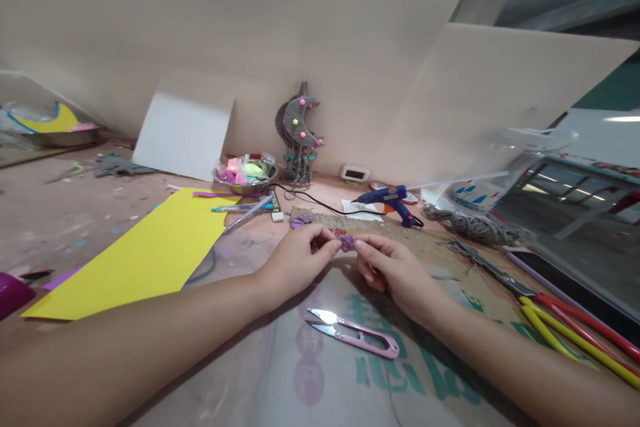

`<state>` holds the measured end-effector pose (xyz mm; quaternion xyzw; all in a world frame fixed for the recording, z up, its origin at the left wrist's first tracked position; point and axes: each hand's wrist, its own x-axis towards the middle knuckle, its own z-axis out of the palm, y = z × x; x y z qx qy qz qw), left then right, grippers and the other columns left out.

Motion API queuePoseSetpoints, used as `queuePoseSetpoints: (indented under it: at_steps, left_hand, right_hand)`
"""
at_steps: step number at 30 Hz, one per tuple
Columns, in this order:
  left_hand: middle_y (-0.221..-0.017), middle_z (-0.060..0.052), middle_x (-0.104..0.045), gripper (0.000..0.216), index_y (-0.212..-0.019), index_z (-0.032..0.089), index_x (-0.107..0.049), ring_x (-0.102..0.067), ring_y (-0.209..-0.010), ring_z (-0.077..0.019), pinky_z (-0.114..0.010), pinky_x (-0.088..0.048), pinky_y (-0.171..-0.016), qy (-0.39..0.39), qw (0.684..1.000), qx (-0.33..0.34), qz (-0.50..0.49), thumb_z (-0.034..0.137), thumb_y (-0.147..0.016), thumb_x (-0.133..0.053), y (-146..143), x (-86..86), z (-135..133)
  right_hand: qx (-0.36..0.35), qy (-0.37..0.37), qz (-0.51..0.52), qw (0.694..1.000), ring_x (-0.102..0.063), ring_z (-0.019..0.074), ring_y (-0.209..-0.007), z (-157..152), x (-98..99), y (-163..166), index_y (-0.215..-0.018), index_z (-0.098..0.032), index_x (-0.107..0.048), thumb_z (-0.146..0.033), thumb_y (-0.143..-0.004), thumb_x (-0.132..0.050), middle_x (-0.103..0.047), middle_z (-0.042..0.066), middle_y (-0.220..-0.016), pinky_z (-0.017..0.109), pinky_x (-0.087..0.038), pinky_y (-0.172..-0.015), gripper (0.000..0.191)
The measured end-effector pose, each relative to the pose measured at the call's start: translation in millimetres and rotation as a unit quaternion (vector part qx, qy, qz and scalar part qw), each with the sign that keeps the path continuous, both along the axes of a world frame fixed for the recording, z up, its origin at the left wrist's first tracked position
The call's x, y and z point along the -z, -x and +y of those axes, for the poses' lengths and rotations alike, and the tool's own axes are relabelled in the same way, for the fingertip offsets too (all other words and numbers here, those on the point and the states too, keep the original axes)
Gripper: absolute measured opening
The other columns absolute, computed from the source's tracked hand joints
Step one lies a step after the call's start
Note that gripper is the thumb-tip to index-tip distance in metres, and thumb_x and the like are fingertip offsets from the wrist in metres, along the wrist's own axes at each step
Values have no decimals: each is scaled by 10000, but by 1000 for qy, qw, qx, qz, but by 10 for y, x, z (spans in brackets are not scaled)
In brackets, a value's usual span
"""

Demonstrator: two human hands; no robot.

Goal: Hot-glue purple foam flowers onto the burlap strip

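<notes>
Between my two hands is a small purple and grey piece, too small to make out in full. My left hand pinches its left edge with thumb and forefinger. On the other side, my right hand grips the right edge the same way. Just behind my left fingers lies a similar purple and grey piece. Pink thread snips rest on the printed cardboard below my hands, blades pointing left.
Yellow paper lies left, pens beside it. Behind are a bowl of clay packs, a grey moon ornament and a blue glue gun. Grey yarn, red-and-yellow-handled scissors and a phone lie right.
</notes>
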<state>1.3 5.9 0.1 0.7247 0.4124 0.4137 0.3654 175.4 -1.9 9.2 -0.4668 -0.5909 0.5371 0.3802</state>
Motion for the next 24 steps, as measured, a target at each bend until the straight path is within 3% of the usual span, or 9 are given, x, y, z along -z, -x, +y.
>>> queuePoseSetpoints:
  at_steps: [17,20,24]
  left_hand:
    - [-743,-3,-606,185,-759,164,-577,-546,-713,-133,-237,-404,-643,-22,1000,15,12,306,-806,-467,0,-6,-15]
    - [-729,3,-599,189,-750,163,-570,-535,-691,-124,-231,-401,-633,-11,1000,8,-4,315,-804,-472,7,-14,-7]
    - [-704,8,-583,200,-736,160,-555,-527,-672,-120,-227,-395,-623,3,1000,5,-22,329,-805,-473,5,-29,-4]
  right_hand:
    - [16,-14,-45,999,-262,56,-379,-42,-20,33,-812,-167,-519,-462,-786,-525,-367,-89,-417,200,-155,-386,296]
    - [-2,-38,-40,998,-299,64,-396,-38,-22,15,-771,-167,-526,-487,-814,-465,-416,-64,-460,209,-188,-394,328]
    - [34,-63,-64,995,-326,61,-416,-34,-55,21,-785,-159,-558,-494,-785,-500,-503,-32,-555,212,-211,-397,339]
